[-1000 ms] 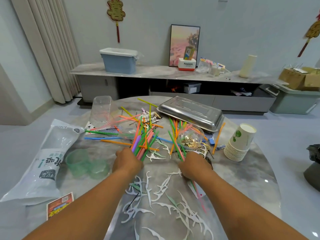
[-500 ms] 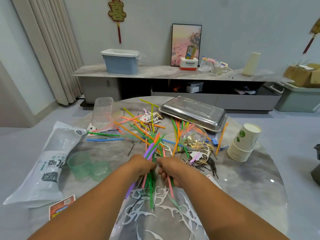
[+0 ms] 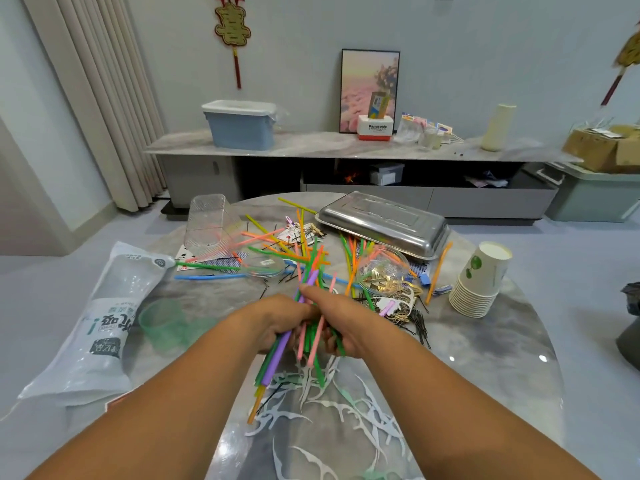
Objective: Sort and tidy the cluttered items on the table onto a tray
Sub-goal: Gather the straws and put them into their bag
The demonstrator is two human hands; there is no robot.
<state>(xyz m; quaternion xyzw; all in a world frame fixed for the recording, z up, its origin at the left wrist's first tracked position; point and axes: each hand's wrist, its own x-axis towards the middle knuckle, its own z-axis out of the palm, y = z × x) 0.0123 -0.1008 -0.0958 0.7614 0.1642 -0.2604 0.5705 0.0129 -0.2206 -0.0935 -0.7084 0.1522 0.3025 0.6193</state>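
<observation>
Both hands – left (image 3: 277, 320), right (image 3: 349, 323) – fingers clamped round a bunch of thin coloured plastic straws (image 3: 308, 327); probably squaring them up before the upturned steel tray (image 3: 384, 223).

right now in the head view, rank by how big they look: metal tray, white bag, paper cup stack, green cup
1. white bag, though it lies nearer the camera
2. metal tray, farther off, so its order with the bag is unsure
3. paper cup stack
4. green cup
</observation>
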